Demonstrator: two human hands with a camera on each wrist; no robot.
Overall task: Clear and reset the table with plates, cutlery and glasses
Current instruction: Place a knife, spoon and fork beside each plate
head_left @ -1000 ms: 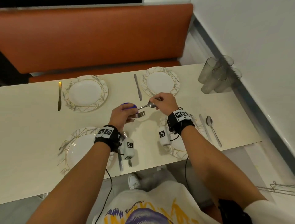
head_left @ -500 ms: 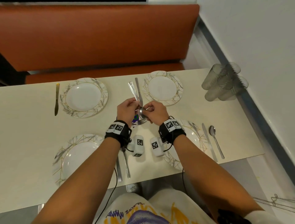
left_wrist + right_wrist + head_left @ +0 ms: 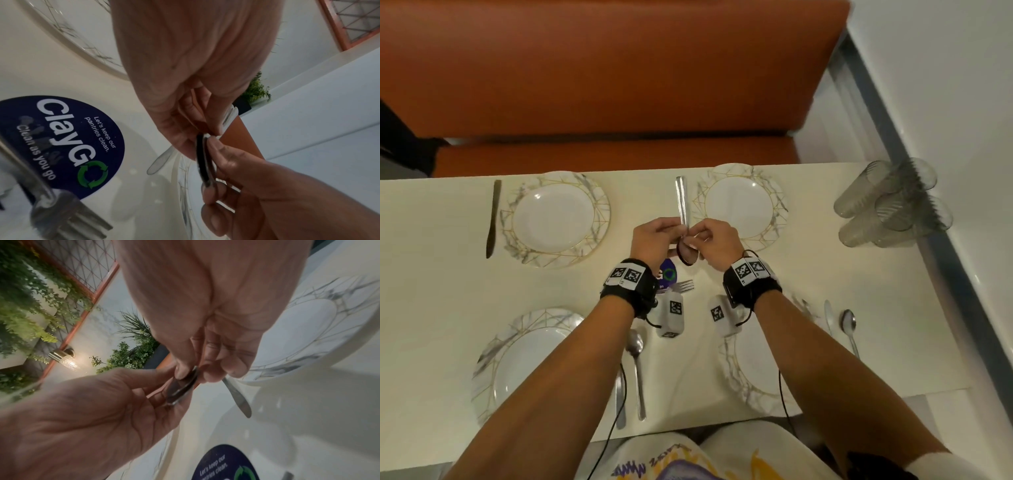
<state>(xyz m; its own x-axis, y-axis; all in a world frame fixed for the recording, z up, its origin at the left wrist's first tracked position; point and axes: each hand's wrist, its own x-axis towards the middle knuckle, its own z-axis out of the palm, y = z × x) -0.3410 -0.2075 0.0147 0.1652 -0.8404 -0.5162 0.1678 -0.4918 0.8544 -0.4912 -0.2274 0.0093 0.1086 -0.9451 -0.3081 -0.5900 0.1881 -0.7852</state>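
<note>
Both hands meet above mid-table beside the far right plate (image 3: 743, 205), the left hand (image 3: 654, 240) and right hand (image 3: 717, 241) each pinching the spoon (image 3: 687, 254) at its bowl, handle pointing away, apparently to align it with the knife (image 3: 238, 398) before laying it down.

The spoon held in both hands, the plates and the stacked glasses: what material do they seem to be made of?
The spoon, pinched by the left hand and the right hand, looks like polished steel: silver and mirror-bright. The plates look like glazed ceramic or perhaps melamine: glossy white highlights, grey marbling, gold lines. The glasses are clear and ribbed; glass or plastic cannot be told.
</note>
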